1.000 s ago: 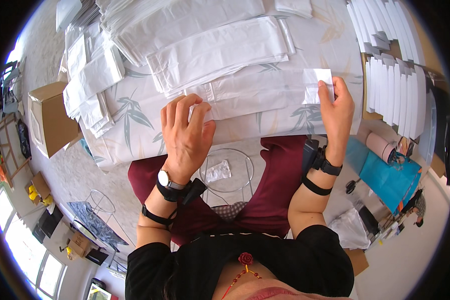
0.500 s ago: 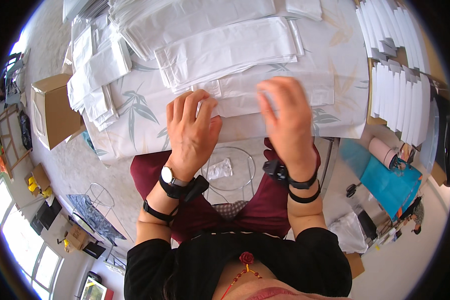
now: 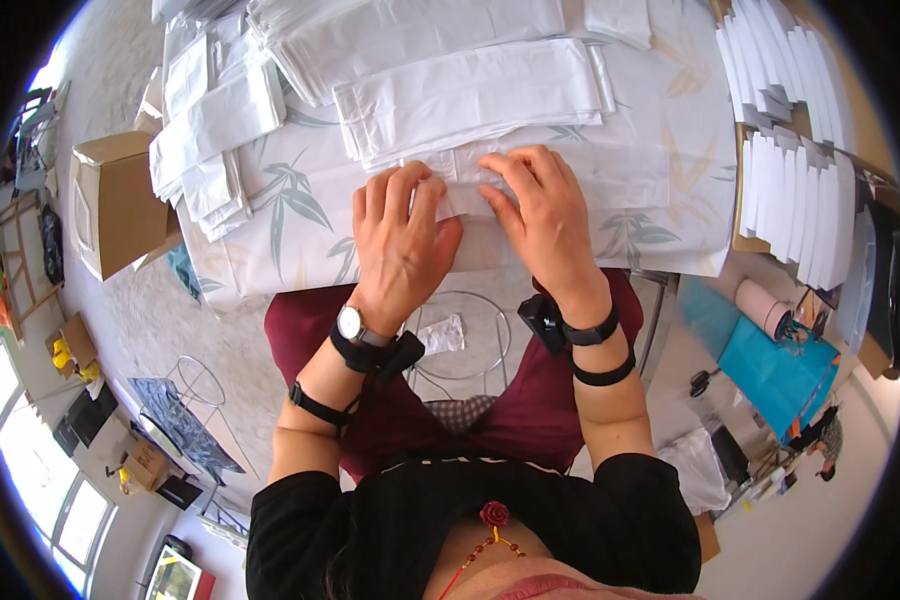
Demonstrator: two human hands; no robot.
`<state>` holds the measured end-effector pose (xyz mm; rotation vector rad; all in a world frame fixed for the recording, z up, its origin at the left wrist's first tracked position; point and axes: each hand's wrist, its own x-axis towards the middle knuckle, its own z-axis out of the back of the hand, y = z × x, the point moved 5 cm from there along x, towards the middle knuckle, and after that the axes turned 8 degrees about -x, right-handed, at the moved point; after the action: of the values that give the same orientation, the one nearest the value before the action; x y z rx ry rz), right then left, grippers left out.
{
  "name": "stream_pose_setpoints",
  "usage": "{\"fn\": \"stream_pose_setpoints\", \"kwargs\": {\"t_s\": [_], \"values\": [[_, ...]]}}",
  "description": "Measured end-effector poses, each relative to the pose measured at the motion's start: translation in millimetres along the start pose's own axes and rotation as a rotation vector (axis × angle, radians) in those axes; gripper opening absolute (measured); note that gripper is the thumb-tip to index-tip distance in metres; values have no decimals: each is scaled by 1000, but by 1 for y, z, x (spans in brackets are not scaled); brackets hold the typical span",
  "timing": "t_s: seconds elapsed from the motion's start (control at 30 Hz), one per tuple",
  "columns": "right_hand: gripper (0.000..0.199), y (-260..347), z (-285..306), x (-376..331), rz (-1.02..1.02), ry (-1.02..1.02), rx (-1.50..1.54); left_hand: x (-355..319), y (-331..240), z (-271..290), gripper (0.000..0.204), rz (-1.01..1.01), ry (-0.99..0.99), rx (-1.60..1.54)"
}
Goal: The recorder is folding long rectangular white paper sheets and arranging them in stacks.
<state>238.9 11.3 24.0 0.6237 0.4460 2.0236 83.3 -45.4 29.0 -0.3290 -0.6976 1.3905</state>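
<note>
While both hands are pressed flat on the table, a white paper sheet is held down at the near edge of the patterned cloth, just in front of a stack of similar folded sheets.

Head view: the left hand is laid palm-down, fingers spread, over the sheet's left end; the right hand is set beside it, fingertips on a fold — neither hand is closed round anything, the paper being pinned rather than gripped. A watch and dark bands are worn on the left wrist, two bands on the right.

The sheet is judged light, thin and limp — easily creased or torn, and likely to slide on the smooth cloth. A hold is best taken at a free edge or corner, pinched lightly, with the other palm kept flat as an anchor.

Further stacks are ranged at the right; a cardboard box is seen at the left, on the floor.
</note>
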Motion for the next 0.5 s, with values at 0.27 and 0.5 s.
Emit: {"fn": "stream_pose_setpoints", "kwargs": {"t_s": [0.27, 0.5], "values": [[33, 0, 3, -1, 45, 10, -4, -5, -1, -2, 38, -42, -66, -22], [38, 4, 2, -7, 127, 32, -36, -15, -3, 0, 29, -113, -95, -1]]}}
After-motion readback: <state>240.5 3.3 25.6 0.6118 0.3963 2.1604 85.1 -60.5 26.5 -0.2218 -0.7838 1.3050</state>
